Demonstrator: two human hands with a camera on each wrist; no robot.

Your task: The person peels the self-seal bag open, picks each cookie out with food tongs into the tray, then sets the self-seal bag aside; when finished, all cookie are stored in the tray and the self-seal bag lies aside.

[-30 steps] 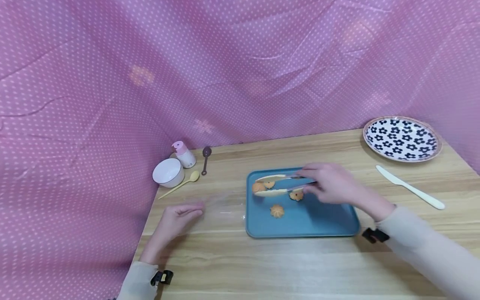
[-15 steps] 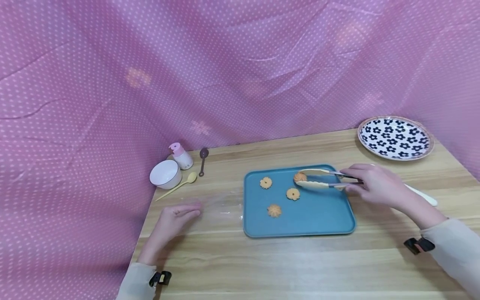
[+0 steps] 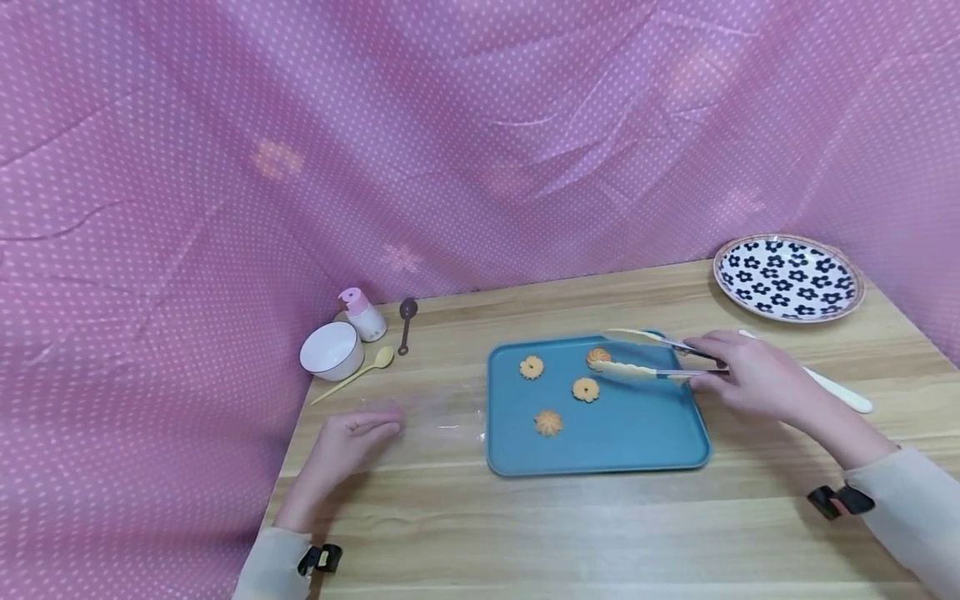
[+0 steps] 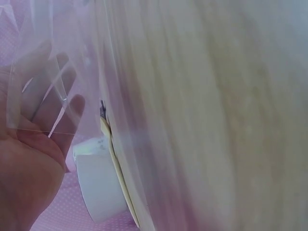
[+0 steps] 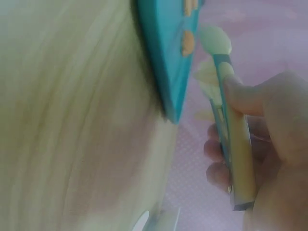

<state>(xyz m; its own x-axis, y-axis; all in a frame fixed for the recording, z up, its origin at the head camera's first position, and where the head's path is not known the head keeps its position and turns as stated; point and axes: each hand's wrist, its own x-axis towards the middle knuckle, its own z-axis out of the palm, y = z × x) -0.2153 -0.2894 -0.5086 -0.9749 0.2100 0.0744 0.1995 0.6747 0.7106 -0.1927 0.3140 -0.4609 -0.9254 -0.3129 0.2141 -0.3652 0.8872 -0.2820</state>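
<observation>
My right hand [image 3: 753, 375] grips a pair of tongs [image 3: 630, 369] with pale cream tips and metal arms. The tips are spread apart over the upper right of the blue tray [image 3: 622, 442]. A swirled round cookie [image 3: 597, 357] lies on the tray between them, partly behind the nearer tip. To its left are two ring-shaped cookies [image 3: 532, 367] and a flower-shaped cookie [image 3: 548, 422]. My left hand [image 3: 348, 446] pinches the edge of a clear plastic bag [image 3: 442, 421] that lies left of the tray. In the left wrist view the clear film [image 4: 48, 103] crosses the fingers.
A white bowl [image 3: 331, 351], pink-topped bottle [image 3: 363, 317], yellow spoon [image 3: 360, 375] and dark spoon [image 3: 406, 323] stand at the back left. A flower-patterned plate [image 3: 787, 279] and a white knife [image 3: 838, 390] are at the right. Pink dotted cloth [image 3: 480, 150] closes off the back.
The tongs have carried the swirled cookie rightward across the tray from its upper left, then spread and released it. My left hand has stayed in place with the plastic bag.
</observation>
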